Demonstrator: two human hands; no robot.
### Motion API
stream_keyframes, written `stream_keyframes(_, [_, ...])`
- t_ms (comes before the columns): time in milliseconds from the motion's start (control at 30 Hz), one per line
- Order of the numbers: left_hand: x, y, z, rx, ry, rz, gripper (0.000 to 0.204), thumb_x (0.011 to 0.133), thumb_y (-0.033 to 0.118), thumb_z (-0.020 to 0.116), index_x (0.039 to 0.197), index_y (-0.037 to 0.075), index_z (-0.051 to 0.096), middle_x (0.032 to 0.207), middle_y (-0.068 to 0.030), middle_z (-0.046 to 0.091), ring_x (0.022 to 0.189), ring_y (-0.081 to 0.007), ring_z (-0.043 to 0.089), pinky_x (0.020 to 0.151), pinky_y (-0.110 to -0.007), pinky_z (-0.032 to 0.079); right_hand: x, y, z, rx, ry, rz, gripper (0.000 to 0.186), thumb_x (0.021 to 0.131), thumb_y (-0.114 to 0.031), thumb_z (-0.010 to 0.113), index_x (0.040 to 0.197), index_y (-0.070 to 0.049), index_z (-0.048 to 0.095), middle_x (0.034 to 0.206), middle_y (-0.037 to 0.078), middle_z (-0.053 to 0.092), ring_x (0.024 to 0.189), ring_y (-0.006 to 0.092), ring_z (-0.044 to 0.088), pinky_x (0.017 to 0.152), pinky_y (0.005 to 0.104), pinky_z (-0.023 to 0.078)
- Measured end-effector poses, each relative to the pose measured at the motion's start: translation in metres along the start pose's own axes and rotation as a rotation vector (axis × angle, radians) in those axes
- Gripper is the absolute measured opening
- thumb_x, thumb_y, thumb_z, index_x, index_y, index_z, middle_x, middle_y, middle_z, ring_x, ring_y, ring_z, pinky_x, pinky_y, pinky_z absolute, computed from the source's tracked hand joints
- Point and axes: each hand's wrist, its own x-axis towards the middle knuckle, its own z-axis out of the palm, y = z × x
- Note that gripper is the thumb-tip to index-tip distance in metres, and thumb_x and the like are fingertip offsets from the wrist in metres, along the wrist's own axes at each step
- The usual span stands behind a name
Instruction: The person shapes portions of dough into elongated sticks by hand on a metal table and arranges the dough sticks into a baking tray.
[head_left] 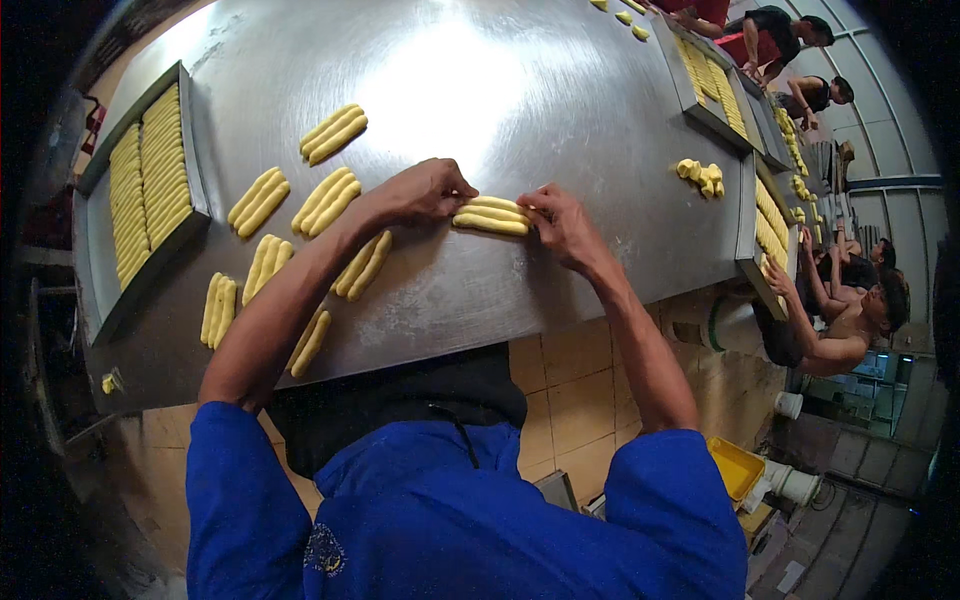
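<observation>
Small bundle of yellow dough sticks (pixel 490 216) pinched at both ends: left hand (pixel 425 190) fingertips closed on left end, right hand (pixel 560 225) on right end. Bundle lies mid steel table (pixel 560 120). Even, light pressure advised; sticks best kept parallel, as in finished bundles (pixel 325 200) beyond. Filled tray (pixel 195 150) far left.

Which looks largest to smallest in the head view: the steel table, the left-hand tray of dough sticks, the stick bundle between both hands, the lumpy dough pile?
1. Steel table.
2. Left-hand tray.
3. and 4. Stick bundle and lumpy dough pile: roughly alike; the pile lies farther off, so unsure.
</observation>
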Motion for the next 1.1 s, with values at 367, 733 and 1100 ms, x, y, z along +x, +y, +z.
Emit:
stream_keyframes(367, [-0.014,0.006,0.029,0.372,0.269,0.122,0.070,0.090,0.049,0.070,0.142,0.006,0.053,0.124,-0.0167,0.060,0.115,-0.0301,0.054,0.101,-0.045,0.046,-0.018,-0.042,-0.010,-0.235,0.003,-0.161,0.043,0.092,-0.009,0.066,0.131,0.001,0.050,0.128,0.027,0.055,0.112,0.0385,0.060,0.094,0.0466,0.053])
stream_keyframes(733, [-0.056,0.016,0.027,0.184,0.444,-0.001,0.083,0.083,0.048,0.077,0.144,0.000,0.047,0.126,-0.0215,0.058,0.113,-0.0351,0.056,0.101,-0.044,0.047,0.017,-0.048,-0.003,0.321,0.092,0.056,0.032,0.097,-0.020,0.067,0.122,0.001,0.065,0.103,0.017,0.072,0.090,0.0217,0.070,0.077,0.0337,0.059])
stream_keyframes(1100, [-0.160,0.035,0.007,0.080,0.817,-0.259,0.063,0.085,0.032,0.080,0.135,0.003,0.058,0.121,-0.0191,0.064,0.112,-0.0356,0.059,0.099,-0.045,0.046,0.134,-0.081,0.008,0.303,-0.034,0.074,0.051,0.097,-0.039,0.067,0.121,0.006,0.063,0.105,0.017,0.069,0.088,0.0191,0.069,0.068,0.0311,0.059])
